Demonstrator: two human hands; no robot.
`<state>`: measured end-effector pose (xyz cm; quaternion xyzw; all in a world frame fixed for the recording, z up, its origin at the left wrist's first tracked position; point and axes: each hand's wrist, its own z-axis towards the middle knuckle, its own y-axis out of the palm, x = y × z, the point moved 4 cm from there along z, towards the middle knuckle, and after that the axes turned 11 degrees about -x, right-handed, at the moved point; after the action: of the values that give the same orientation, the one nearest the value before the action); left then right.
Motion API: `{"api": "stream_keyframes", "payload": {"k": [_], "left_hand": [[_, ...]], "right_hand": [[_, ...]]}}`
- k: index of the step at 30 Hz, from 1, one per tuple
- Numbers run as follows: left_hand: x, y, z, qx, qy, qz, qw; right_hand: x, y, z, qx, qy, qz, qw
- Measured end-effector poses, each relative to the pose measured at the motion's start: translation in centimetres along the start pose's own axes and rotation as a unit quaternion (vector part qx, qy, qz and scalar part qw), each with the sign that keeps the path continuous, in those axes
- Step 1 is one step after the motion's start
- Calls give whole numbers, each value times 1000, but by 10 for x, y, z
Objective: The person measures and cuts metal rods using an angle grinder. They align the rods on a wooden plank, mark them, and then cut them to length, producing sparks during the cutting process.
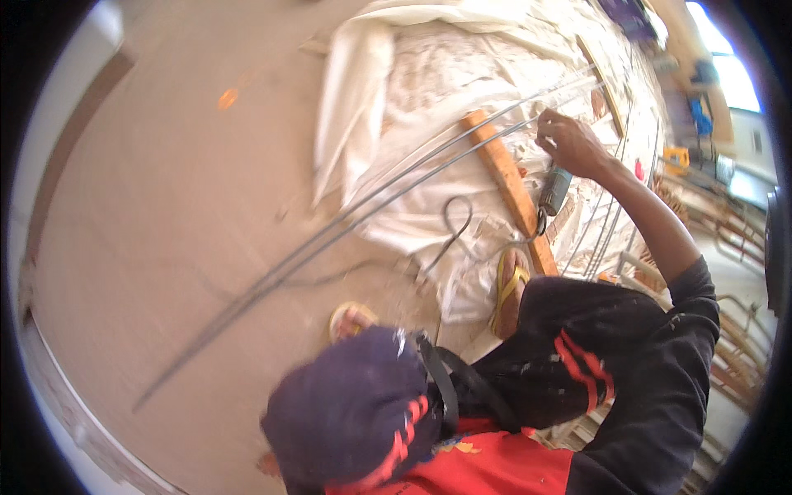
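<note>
Right hand (569, 144) sits at far right of scene, arm stretched out from the lower right in a black sleeve (660, 396). Fingers are curled closed around the far ends of the rods (388, 194); grip looks full, no gap visible between fingers and metal.

Rods: a bundle of long thin grey steel bars, several side by side. They run from the hand down and left across the sheet (429, 91), then over bare floor (165, 190), ending near left. They lie close together along the whole length; exact count cannot be read because of motion blur.

Plank (507, 186): orange-brown wood, lies on the sheet, slanting from far centre toward near right. Rods cross over its far end, just beside the hand.

Grinder (554, 191): small grey-green power tool just below the hand, right of the plank, body pointing near. Dark cable (456, 223) loops from it leftward over the sheet.

More rods (606, 227) lie right of the plank, running near to far.

Foot in yellow sandal (510, 290) rests on the near end of the plank. Second sandal (351, 320) stands on the floor to the left.

Left hand: not seen. Dark cap (351, 408) and red shirt (495, 462) fill the near centre.
</note>
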<state>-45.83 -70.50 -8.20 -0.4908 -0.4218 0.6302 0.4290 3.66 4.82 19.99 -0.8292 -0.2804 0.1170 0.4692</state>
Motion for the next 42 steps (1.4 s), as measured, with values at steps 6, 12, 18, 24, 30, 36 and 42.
{"api": "stream_keyframes", "payload": {"k": [6,12,18,24,30,36,42], "left_hand": [[118,-87,53,66,274,-47,958],[480,-341,-136,-281,627,-243,685],[627,-434,-386,-264,882,-45,387],[672,-396,-477,-303,844,-188,400],[693,-386,-498,-256,857,-207,396],[681,-376,-494,-294,775,-196,524],[653,-368,-479,-315,754,-159,554]], "right_hand": [[114,100,-39,41,32,138,989],[125,158,-49,57,23,304,951],[143,169,20,194,71,413,887],[151,169,69,318,28,314,894],[147,169,72,306,29,285,908],[147,172,71,293,-11,266,918],[151,173,74,295,-40,204,933]]}}
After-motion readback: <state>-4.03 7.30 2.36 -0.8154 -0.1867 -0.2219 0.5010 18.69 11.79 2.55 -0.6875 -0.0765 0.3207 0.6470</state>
